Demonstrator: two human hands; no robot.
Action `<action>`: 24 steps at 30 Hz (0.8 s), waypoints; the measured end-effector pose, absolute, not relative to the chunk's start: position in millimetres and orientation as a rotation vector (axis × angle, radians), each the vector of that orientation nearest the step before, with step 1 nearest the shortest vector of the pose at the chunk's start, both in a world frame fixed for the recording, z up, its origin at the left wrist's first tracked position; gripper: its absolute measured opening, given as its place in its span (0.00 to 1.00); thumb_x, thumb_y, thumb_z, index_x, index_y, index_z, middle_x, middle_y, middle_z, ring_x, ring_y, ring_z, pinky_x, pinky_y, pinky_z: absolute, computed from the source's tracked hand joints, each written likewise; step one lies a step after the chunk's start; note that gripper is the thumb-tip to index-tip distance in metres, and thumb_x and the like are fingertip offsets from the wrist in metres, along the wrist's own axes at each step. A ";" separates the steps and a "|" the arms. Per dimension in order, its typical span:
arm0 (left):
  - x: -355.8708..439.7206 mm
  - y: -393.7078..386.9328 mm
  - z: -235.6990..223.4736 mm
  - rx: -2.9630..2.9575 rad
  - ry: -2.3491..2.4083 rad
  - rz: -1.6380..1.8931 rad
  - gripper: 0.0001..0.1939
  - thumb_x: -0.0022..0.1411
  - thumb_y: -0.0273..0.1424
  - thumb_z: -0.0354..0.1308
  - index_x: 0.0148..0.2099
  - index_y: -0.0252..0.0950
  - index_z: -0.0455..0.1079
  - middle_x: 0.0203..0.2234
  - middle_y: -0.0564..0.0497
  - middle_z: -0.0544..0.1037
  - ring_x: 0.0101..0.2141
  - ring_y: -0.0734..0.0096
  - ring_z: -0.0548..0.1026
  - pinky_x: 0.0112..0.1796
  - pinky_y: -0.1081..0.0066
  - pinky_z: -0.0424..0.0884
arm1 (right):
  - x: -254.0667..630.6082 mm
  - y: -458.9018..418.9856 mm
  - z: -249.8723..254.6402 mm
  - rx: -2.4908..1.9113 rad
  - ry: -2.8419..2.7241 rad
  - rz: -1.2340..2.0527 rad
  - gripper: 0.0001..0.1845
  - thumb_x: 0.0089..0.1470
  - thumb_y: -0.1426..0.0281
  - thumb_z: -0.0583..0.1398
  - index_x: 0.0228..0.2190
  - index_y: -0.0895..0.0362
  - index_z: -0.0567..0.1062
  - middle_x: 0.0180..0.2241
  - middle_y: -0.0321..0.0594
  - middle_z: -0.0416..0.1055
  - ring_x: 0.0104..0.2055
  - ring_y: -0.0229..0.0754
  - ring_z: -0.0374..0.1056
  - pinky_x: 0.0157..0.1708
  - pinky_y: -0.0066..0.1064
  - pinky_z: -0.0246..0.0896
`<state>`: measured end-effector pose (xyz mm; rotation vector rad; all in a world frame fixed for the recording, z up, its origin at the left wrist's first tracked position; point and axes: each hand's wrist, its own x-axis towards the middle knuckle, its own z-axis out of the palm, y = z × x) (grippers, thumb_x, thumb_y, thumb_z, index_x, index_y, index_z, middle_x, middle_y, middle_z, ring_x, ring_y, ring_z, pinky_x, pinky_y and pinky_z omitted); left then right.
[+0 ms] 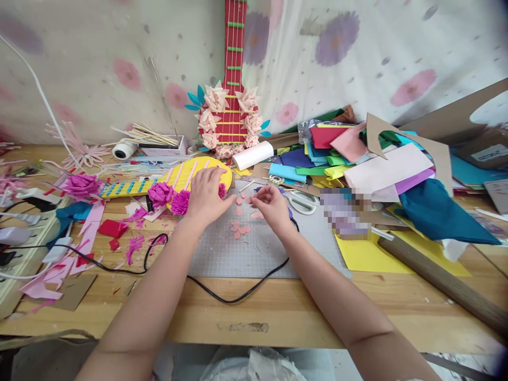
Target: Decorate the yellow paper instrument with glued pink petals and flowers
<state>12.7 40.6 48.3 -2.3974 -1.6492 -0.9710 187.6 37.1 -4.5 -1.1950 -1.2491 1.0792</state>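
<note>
My left hand [208, 196] lies with its fingers stretched over the body of a yellow cardboard guitar [214, 165], which has pink stripes and magenta paper flowers [160, 194]. Above the grey cutting mat [222, 259], my right hand [272, 207] is closed in a pinch; whatever is between its fingertips is too small to make out. Several small pink paper petals [238, 230] lie on the mat between my hands. Partly hidden behind my right hand is a blue tool [291, 212] with a black cord [254, 292]. White-handled scissors [304, 202] lie just right of it.
A red paper guitar [233, 114] with pale flowers stands against the curtain. Coloured paper [341, 153] is heaped at the right, near a brown tube [440, 280]. On the left are a power strip [27, 259], paper scraps [135, 248] and a box of sticks [162, 145].
</note>
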 end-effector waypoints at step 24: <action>-37.9 23.0 22.7 -2.748 -1.038 -0.614 0.16 0.60 0.27 0.49 0.50 0.36 0.69 0.47 0.46 0.74 0.50 0.65 0.69 0.53 0.61 0.65 | 135.8 66.1 9.5 -1.197 -1.441 0.860 0.06 0.47 0.70 0.55 0.29 0.53 0.61 0.27 0.32 0.70 0.29 0.37 0.68 0.34 0.32 0.64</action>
